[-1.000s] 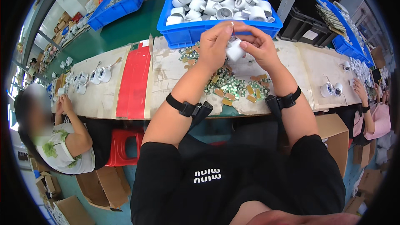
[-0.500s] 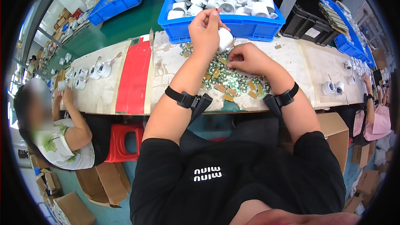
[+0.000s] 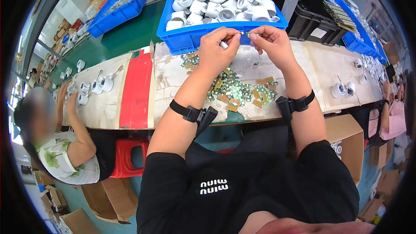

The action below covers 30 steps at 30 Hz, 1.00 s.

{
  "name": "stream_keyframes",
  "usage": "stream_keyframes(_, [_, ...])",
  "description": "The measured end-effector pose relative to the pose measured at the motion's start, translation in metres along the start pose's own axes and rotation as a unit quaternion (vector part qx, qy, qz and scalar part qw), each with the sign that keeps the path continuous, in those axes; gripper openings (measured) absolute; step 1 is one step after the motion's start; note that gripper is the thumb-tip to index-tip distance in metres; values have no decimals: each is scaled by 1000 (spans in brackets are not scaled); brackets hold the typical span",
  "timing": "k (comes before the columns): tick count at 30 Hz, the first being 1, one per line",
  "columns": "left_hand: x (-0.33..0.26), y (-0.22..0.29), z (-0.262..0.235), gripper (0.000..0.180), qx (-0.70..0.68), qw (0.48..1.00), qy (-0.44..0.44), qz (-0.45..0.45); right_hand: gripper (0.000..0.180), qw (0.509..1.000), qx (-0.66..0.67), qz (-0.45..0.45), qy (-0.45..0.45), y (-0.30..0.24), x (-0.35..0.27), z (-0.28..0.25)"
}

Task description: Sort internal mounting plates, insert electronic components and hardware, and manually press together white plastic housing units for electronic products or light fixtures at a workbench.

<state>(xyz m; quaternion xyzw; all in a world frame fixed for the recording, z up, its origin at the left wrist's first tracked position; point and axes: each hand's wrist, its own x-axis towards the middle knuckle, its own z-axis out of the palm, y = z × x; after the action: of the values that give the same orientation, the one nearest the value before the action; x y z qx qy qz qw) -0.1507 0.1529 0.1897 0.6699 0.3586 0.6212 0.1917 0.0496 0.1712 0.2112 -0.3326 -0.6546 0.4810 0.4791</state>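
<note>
My left hand [image 3: 220, 47] is closed in front of the blue bin. A small white plug-like piece [image 3: 242, 33] shows at its fingertips. Part of a white plastic housing [image 3: 223, 44] peeks out between its fingers, mostly hidden by them. Facing it, my right hand [image 3: 274, 44] pinches a small green circuit board [image 3: 251, 34] between thumb and forefinger. Board and white piece are close together; whether they touch I cannot tell. Below my hands, a loose pile of small green circuit boards [image 3: 236, 87] with tan strips among them covers part of the worktable [image 3: 173, 69].
The blue bin [image 3: 182, 43] full of white fan housings [image 3: 225, 15] stands just beyond my hands. A black crate [image 3: 310, 28] is to its right. A red strip [image 3: 136, 91] crosses the table at left. A co-worker [image 3: 65, 151] sits at left, near several white housings [image 3: 105, 83].
My right hand has left the board pile with a circuit board and moved up beside the left. My left hand has turned, and the white housing is now mostly hidden in it.
</note>
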Motion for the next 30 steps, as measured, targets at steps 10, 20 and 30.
stream_keyframes(10, [1, 7, -3, 5, 127, 985, -70, 93, 13, 998, 28, 33, -38, 5, -1, -4])
stream_keyframes(20, [-10, 6, 6, 13, 34, 995, -95, -14, 15, 995, 54, 30, -83, 7, -5, -10])
stream_keyframes(30, [-15, 22, -15, 8, 157, 983, -89, -20, 18, 992, 41, 8, -119, 27, 5, 6])
